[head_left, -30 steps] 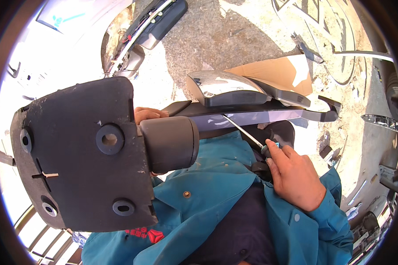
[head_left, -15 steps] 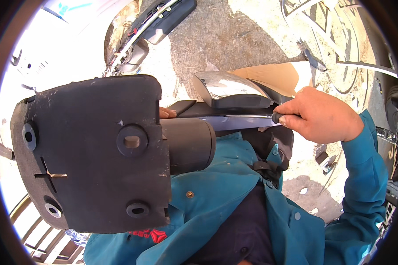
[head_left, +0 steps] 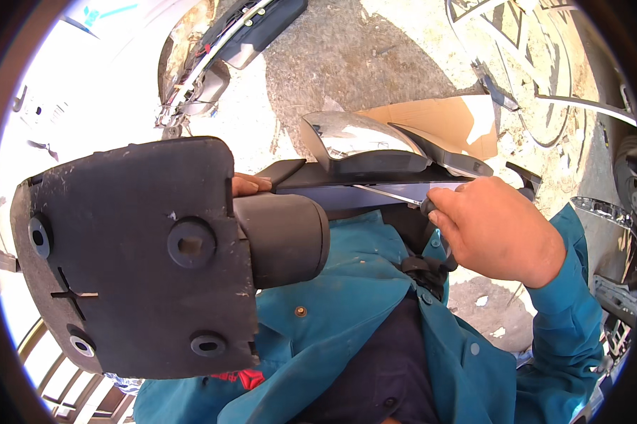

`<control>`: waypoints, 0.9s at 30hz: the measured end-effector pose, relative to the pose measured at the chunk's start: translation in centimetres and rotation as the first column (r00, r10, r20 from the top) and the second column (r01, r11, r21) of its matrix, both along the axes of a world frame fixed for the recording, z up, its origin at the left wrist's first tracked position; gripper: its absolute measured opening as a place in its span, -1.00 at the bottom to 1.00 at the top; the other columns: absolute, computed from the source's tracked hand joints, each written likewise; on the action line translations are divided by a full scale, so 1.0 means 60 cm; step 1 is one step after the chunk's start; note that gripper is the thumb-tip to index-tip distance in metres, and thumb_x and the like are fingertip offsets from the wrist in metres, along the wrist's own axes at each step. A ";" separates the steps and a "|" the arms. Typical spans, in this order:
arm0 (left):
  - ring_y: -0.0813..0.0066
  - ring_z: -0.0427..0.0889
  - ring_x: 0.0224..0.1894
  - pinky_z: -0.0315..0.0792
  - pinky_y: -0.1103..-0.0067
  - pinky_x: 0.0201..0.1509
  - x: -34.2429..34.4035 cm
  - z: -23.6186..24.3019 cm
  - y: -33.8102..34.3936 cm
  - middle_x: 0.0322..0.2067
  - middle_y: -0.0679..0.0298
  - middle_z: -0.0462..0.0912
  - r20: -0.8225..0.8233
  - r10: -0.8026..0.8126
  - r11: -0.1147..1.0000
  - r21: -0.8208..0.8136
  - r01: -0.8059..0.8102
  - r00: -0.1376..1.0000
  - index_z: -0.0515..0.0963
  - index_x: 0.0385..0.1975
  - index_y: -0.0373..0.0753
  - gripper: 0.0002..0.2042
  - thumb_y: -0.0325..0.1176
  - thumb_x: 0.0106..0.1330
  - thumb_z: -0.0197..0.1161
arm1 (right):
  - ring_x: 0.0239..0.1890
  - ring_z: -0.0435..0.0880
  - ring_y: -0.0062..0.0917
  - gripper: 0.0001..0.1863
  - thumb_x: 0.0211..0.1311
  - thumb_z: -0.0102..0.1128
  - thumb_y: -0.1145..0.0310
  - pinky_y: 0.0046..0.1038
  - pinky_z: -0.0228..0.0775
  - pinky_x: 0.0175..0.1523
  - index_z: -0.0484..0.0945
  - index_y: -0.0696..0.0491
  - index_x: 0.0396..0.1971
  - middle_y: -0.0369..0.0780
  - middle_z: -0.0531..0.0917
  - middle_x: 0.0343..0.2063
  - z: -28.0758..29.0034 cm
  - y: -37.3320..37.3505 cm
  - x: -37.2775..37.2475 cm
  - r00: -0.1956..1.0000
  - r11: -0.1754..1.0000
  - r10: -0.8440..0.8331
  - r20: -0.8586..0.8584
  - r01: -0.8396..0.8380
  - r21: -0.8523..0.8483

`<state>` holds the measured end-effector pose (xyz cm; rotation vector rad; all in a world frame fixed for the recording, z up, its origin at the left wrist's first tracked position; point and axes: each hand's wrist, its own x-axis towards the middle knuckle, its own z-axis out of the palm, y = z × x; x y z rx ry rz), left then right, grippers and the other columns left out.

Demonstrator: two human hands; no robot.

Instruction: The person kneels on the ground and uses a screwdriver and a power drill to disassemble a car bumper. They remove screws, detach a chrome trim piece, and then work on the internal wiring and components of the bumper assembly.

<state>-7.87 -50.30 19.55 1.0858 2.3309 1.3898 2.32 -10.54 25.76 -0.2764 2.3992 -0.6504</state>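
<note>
A large black plastic bracket (head_left: 124, 283), with several grommeted holes and a short cylinder (head_left: 279, 240), fills the lower left and joins a long dark housing (head_left: 308, 177) with a pale violet strip (head_left: 396, 194). My left hand (head_left: 249, 185) grips this assembly, mostly hidden behind the bracket; only fingertips show above the cylinder. In my right hand (head_left: 499, 230) is a dark-handled screwdriver (head_left: 393, 194), its tip touching the seam along the strip. Just beyond lie a chrome-faced mirror head (head_left: 357, 138) and a dark curved part (head_left: 460, 159).
A piece of tan cardboard (head_left: 453, 120) lies under the mirror parts on dusty concrete (head_left: 332, 49). Another dark assembly with a metal rail (head_left: 230, 46) is at the top left. Bent metal strips (head_left: 573, 102) and tubing are on the right; a slatted metal structure (head_left: 71, 389) sits bottom left.
My right hand with the screwdriver rose sharply to the seam, then came slightly down and left, so more shaft now shows. The black bracket has shifted slightly down and left since half a second ago.
</note>
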 end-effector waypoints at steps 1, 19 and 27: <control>0.09 0.83 -0.01 0.71 0.28 0.16 -0.002 0.003 -0.004 -0.09 -0.09 0.80 -0.001 -0.028 0.999 -0.026 0.028 1.000 0.50 0.08 -0.32 -0.68 -0.42 0.48 0.48 | -0.29 0.76 0.12 -0.84 0.50 0.30 0.36 0.11 0.58 -0.11 0.69 0.15 -0.22 0.07 0.75 -0.43 0.000 0.000 0.004 1.000 1.000 -0.010 0.017 0.010 -0.005; 0.08 0.73 -0.01 0.63 0.18 0.08 0.028 -0.020 0.024 0.03 0.05 0.55 -0.297 0.035 0.997 0.078 -0.012 0.954 0.58 0.10 -0.39 -0.27 0.35 0.55 0.25 | -0.34 0.78 0.08 -0.78 0.54 0.30 0.25 0.06 0.62 -0.18 0.66 0.12 -0.19 0.03 0.74 -0.48 0.018 -0.045 0.027 0.998 0.984 0.049 -0.028 -0.044 0.172; 0.06 0.70 0.03 0.56 0.20 0.14 0.010 -0.013 0.022 0.01 0.03 0.68 -0.391 0.018 1.000 0.031 -0.007 0.920 0.66 0.09 -0.38 -0.24 0.40 0.60 0.14 | -0.36 0.76 0.05 -0.64 0.60 0.27 0.24 0.01 0.62 -0.21 0.71 0.17 0.17 0.02 0.75 -0.40 -0.009 -0.075 0.101 0.988 0.980 -0.148 -0.054 0.153 0.126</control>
